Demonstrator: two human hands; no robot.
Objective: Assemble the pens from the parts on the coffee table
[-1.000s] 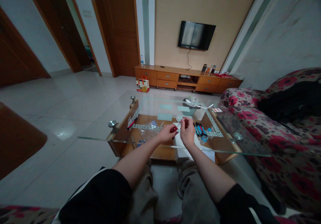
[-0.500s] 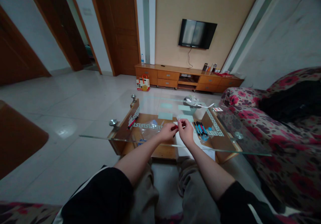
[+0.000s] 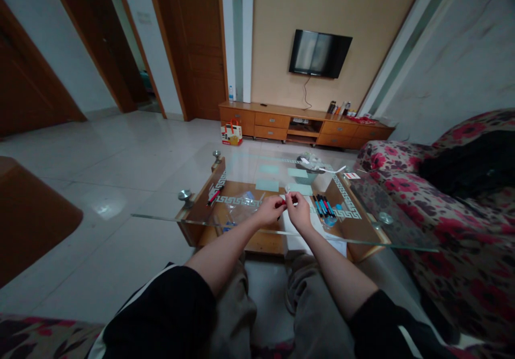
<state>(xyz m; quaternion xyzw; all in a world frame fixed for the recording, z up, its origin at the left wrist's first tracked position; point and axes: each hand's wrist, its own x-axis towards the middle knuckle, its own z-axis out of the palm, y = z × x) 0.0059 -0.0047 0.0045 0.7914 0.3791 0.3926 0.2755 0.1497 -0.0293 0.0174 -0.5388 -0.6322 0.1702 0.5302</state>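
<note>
Above the near half of the glass coffee table [image 3: 161,218], my two hands meet with fingers pinched. My left hand [image 3: 269,212] closes on a red pen [image 3: 284,202], mostly covered by the fingers; a dark end shows below. My right hand [image 3: 299,212] pinches at the pen's other side, and a small whitish piece [image 3: 287,188] sticks up above its fingertips. Just right of that hand, several blue, black and red pens [image 3: 324,206] lie side by side on the glass. Another red-and-black pen [image 3: 215,196] lies apart at the left.
A clear plastic bag [image 3: 241,203] lies left of my hands. A white box [image 3: 295,243] shows beneath them. Past the pens is a small blue item [image 3: 330,221]. A basket [image 3: 308,175] and a card [image 3: 352,176] are farther back. The flowered sofa [image 3: 454,203] borders the right side.
The camera view has shifted slightly. Both hands stay together at the red pen, with only a small change in the fingers.
</note>
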